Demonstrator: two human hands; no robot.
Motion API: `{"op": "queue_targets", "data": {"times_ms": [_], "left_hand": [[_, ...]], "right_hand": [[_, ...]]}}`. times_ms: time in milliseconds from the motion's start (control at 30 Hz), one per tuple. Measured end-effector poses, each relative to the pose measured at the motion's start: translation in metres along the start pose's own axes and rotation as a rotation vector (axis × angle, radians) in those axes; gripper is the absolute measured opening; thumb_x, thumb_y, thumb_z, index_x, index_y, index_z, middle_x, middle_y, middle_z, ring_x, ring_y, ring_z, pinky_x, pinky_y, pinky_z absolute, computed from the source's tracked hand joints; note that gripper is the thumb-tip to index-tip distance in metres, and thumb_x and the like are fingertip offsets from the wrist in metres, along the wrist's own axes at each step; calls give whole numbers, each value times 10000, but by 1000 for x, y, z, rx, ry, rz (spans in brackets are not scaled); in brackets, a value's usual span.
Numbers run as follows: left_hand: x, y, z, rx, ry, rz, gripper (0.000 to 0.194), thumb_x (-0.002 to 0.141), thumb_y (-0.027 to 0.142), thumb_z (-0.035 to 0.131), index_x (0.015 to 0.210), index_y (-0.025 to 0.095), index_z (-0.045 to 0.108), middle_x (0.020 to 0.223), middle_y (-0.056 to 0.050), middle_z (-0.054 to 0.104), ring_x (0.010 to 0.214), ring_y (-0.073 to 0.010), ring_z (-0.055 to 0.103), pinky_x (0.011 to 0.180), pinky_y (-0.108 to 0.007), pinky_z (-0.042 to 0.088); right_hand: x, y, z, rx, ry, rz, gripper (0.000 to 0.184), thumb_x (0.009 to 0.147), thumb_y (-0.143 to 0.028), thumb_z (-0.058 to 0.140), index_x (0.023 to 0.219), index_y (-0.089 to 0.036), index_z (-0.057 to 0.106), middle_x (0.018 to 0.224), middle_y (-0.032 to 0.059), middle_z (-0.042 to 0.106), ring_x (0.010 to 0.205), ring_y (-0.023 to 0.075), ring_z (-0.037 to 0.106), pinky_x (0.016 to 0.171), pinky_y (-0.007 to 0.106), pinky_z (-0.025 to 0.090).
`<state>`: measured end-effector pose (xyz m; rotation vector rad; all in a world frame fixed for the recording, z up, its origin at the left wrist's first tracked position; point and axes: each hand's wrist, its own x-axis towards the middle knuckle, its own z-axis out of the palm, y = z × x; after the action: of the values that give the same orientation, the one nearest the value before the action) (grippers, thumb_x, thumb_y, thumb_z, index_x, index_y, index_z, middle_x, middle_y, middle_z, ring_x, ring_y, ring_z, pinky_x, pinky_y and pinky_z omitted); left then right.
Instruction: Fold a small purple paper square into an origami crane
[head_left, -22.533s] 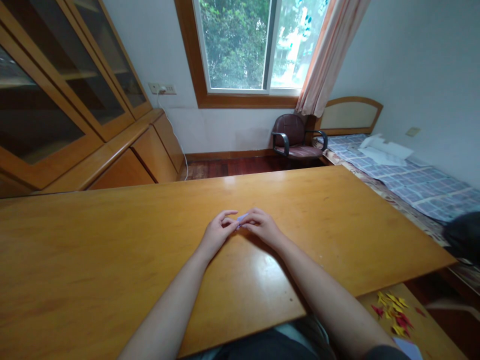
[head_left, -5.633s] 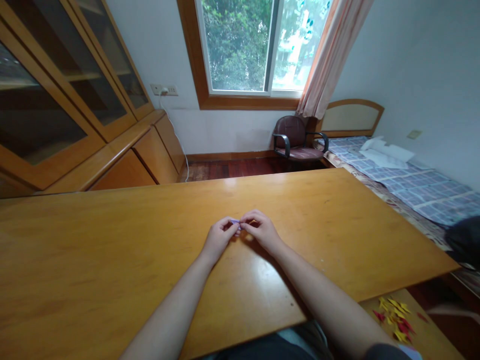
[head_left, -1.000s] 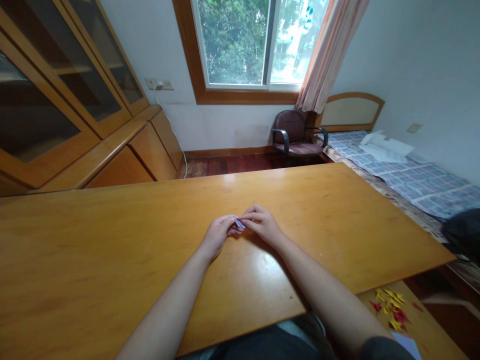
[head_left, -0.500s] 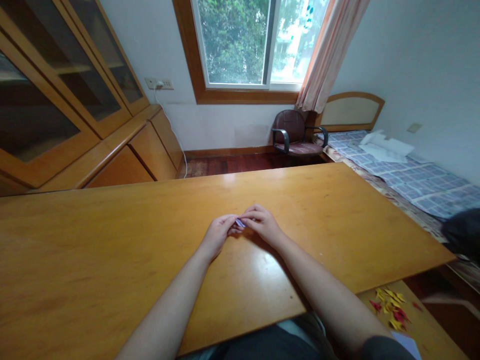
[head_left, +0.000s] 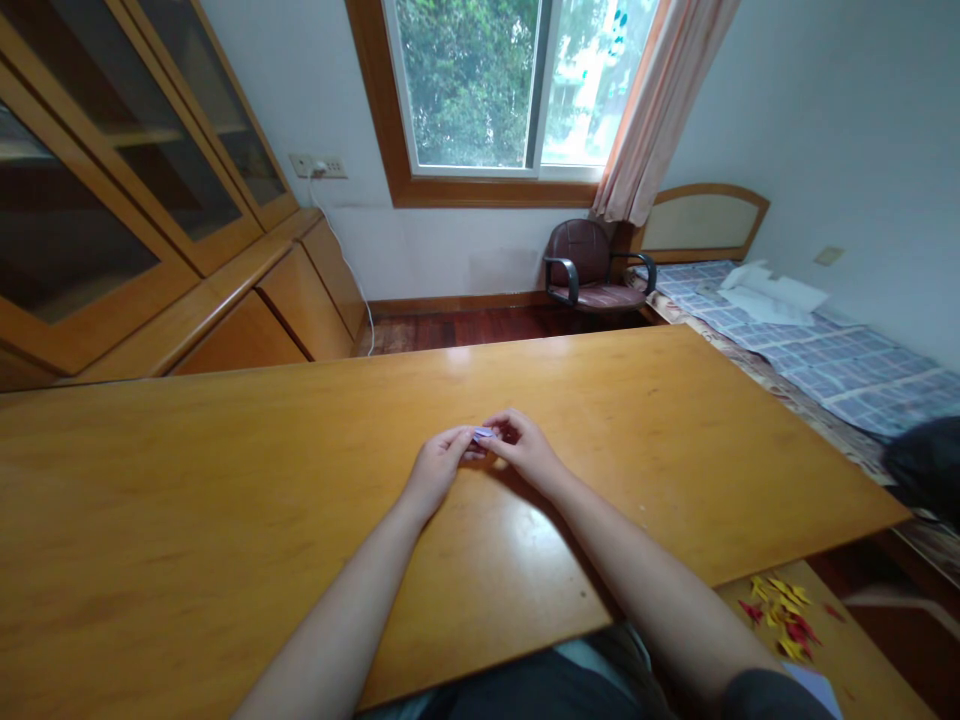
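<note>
A small folded piece of pale purple paper [head_left: 482, 434] is pinched between both of my hands just above the wooden table [head_left: 225, 480]. My left hand [head_left: 437, 466] grips its left end with thumb and fingertips closed. My right hand [head_left: 525, 450] pinches the right end, fingers curled over it. Most of the paper is hidden by my fingers. Both forearms rest across the table's near edge.
A lower wooden surface [head_left: 840, 650] at the bottom right holds several small yellow and red folded paper pieces [head_left: 784, 618]. A bed [head_left: 817, 360] lies to the right, a dark chair [head_left: 592, 270] under the window, and wooden cabinets [head_left: 150, 230] along the left wall.
My fingers have shifted slightly on the purple paper, which now lies a little flatter between the fingertips. Hands and arms stay in the same spot on the table.
</note>
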<state>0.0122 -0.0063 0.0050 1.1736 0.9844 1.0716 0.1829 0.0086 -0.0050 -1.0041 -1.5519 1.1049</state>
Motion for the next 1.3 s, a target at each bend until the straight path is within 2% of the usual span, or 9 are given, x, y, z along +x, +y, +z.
{"op": "queue_targets", "data": {"times_ms": [233, 400, 667, 800, 1067, 1300], "left_hand": [[-1, 5, 1, -241, 34, -121, 368, 709, 451, 785, 851, 115, 731, 872, -88, 756, 747, -168, 691, 744, -266, 556], [-4, 12, 0, -250, 17, -191, 360, 657, 411, 839, 809, 116, 701, 795, -74, 741, 707, -145, 684, 697, -238, 543], [-8, 9, -4, -149, -111, -263, 377, 715, 458, 806, 838, 118, 699, 817, -92, 740, 692, -152, 678, 651, -246, 533], [-10, 12, -5, -135, -165, -307, 353, 710, 427, 818, 819, 114, 700, 862, -107, 739, 697, -155, 677, 647, -252, 532], [-6, 11, -3, -159, -63, -248, 338, 705, 428, 817, 808, 121, 719, 789, -79, 728, 694, -146, 665, 638, -230, 518], [-7, 9, -4, -121, -124, -250, 409, 728, 486, 790, 889, 113, 739, 862, -115, 738, 740, -175, 681, 663, -260, 547]], "right_hand": [[1, 1, -1, 129, 54, 80, 305, 721, -398, 788, 898, -184, 664, 786, 8, 657, 719, 151, 586, 700, 285, 466], [3, 1, -4, 244, 86, 119, 359, 673, -394, 824, 919, -186, 665, 809, 13, 686, 762, 162, 622, 755, 305, 490], [3, -6, -12, 393, -79, 167, 392, 661, -320, 857, 985, -192, 677, 803, -10, 685, 728, 136, 638, 743, 296, 491], [3, -6, -11, 455, -84, 150, 407, 670, -298, 856, 1022, -208, 671, 815, -11, 691, 742, 136, 649, 762, 302, 498], [2, -7, -8, 465, -29, 173, 373, 660, -326, 860, 973, -215, 691, 842, -4, 685, 747, 137, 645, 768, 317, 519], [2, -6, -8, 462, 6, 209, 359, 641, -325, 875, 930, -203, 701, 820, -1, 681, 739, 139, 646, 769, 315, 519]]}}
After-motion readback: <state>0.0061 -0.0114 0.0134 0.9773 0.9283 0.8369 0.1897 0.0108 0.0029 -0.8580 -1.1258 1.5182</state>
